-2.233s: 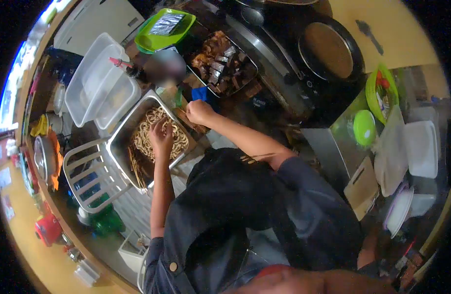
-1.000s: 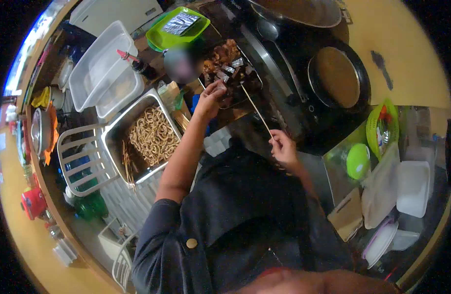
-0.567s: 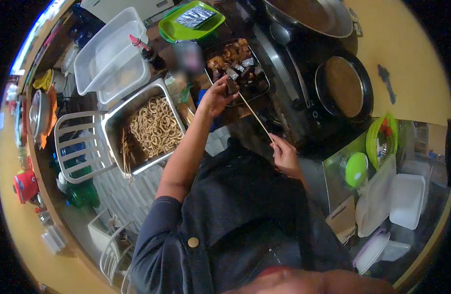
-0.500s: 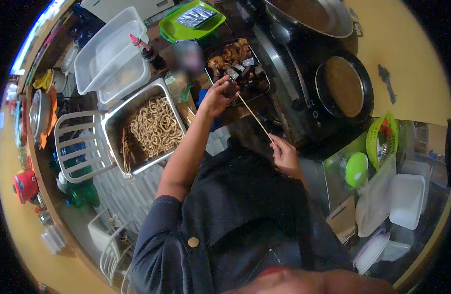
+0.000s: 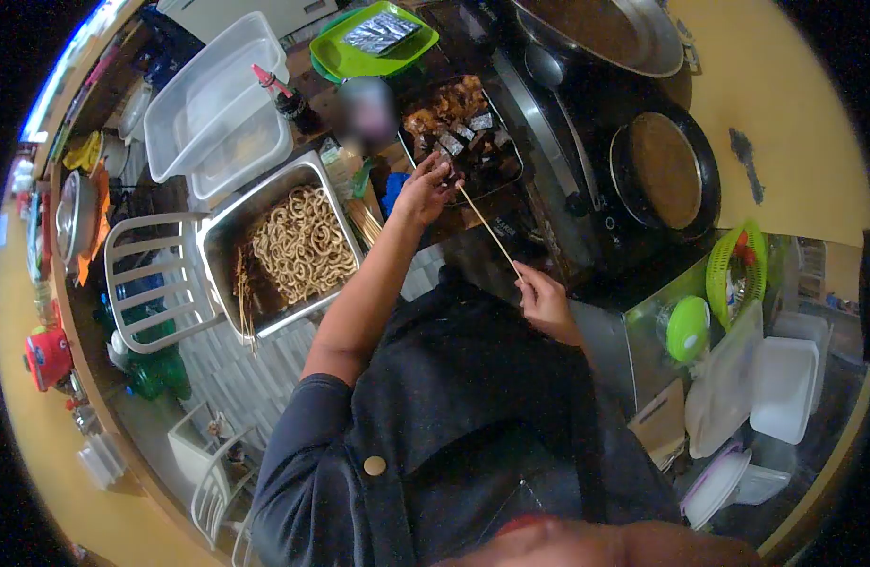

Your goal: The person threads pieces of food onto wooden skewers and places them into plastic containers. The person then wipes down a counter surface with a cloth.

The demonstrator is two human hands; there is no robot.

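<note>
My right hand (image 5: pixel 545 300) pinches the lower end of a thin bamboo skewer (image 5: pixel 492 233), which slants up and left toward my other hand. At its upper end my left hand (image 5: pixel 426 192) is closed, fingertips around a small dark piece of food (image 5: pixel 448 176) partly hidden by them. Whether the skewer's tip is inside that piece I cannot tell. Just beyond my left hand is a metal tray (image 5: pixel 518 156) holding dark, shiny cubes (image 5: pixel 451 144) and browned, reddish pieces of food (image 5: pixel 459 96).
At left, a steel pan (image 5: pixel 333 197) holds coiled, pale food and skewers. Behind it are translucent tubs (image 5: pixel 213 94), a red-capped bottle (image 5: pixel 289 102) and a green tray (image 5: pixel 419 42). On the right are a frying pan (image 5: pixel 662 170) with brown liquid, a ladle (image 5: pixel 569 118) and a large wok (image 5: pixel 666 47).
My right hand has shifted slightly left with the skewer. My left hand has dipped a little, and its fingers have curled in more around the dark piece.
</note>
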